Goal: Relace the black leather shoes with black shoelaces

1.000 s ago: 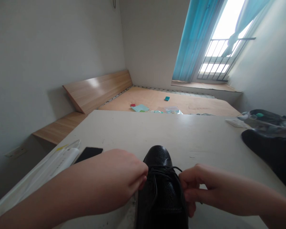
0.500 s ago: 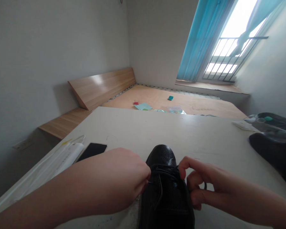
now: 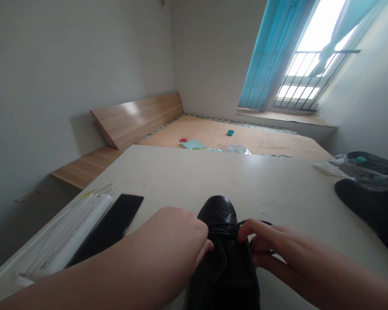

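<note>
Presently, head view: a black leather lace-up shoe [image 3: 231,267] sits toe-away at near centre of the white flat tabletop [image 3: 187,172]. Sound practice: brace it and draw the thin black lace [image 3: 224,234] evenly, untwisted. Left hand [image 3: 183,241]: palm down, fingers curled at the shoe's left edge, contents hidden. Right hand [image 3: 283,241]: fingers part-bent, index tip at the lace; pinch unconfirmed.

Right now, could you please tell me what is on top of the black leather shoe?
Thin black laces cross the black leather shoe. The left hand and right hand partly cover its sides; any lace beneath them cannot be seen.
</note>
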Motion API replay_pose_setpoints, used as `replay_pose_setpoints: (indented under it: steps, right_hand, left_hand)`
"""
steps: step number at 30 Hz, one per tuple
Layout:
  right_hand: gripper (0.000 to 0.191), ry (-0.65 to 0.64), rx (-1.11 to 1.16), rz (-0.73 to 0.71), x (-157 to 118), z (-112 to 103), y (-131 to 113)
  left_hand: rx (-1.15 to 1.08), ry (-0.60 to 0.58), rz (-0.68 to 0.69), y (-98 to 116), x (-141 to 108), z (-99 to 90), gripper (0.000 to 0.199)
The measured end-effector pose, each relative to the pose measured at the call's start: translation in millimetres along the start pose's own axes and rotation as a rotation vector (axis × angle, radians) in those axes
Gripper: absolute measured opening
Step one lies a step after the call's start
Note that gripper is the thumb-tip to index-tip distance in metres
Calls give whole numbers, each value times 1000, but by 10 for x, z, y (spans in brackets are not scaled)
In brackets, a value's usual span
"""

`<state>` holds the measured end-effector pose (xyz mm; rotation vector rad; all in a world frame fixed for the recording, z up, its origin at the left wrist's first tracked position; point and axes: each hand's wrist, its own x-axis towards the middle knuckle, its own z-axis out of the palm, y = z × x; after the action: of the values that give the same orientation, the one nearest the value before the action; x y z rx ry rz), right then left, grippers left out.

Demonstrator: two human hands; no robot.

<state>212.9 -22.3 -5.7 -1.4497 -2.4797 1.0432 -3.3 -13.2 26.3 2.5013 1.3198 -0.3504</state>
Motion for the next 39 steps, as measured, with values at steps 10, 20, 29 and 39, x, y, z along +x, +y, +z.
replay_pose_setpoints:
  steps: [10, 20, 29, 39]
  right_hand:
    - [11, 27, -178, -186, 86, -123, 16]
    - [16, -60, 25, -169, -20, -159, 20]
    - [18, 75, 2, -118, -96, -71, -117]
    - [15, 166, -114, -39, -131, 92, -240]
  left_hand:
    - [-15, 68, 50, 207, -46, 42, 36]
    - [53, 79, -57, 244, -72, 23, 26]
    - [-5, 93, -19, 245, -86, 79, 39]
    - [-46, 43, 49, 189, -47, 51, 25]
